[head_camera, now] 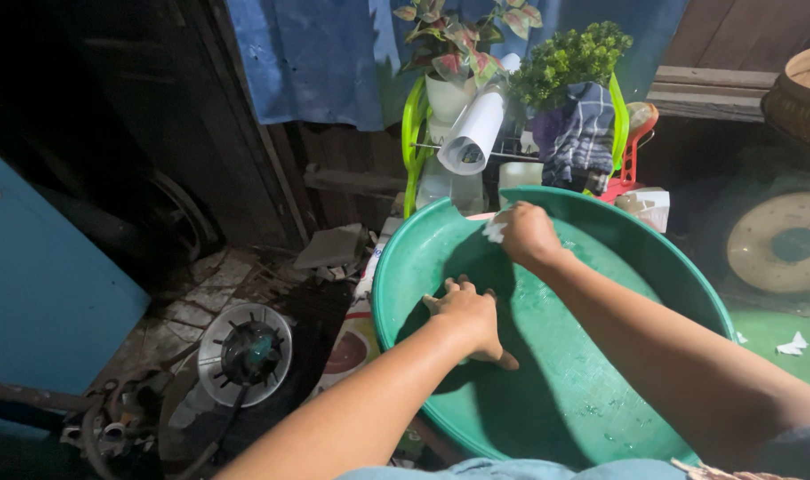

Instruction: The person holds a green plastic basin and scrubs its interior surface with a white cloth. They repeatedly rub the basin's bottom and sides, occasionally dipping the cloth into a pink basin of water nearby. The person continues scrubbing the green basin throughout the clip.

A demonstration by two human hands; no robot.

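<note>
Right hand [527,233]: fingers closed on a white cloth [494,231], pressed against the green basin [565,391] far wall.
Left hand [469,318]: nearer, fingers spread flat, bracing the basin.

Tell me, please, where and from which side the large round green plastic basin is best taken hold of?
Probably the rolled rim of the large round green plastic basin, from the bare right-hand side. The basin is wide, shallow and tilted, its inside looks wet, and only the rim offers an edge to curl fingers over. The left hand presses flat inside; the right hand holds something white.
</note>
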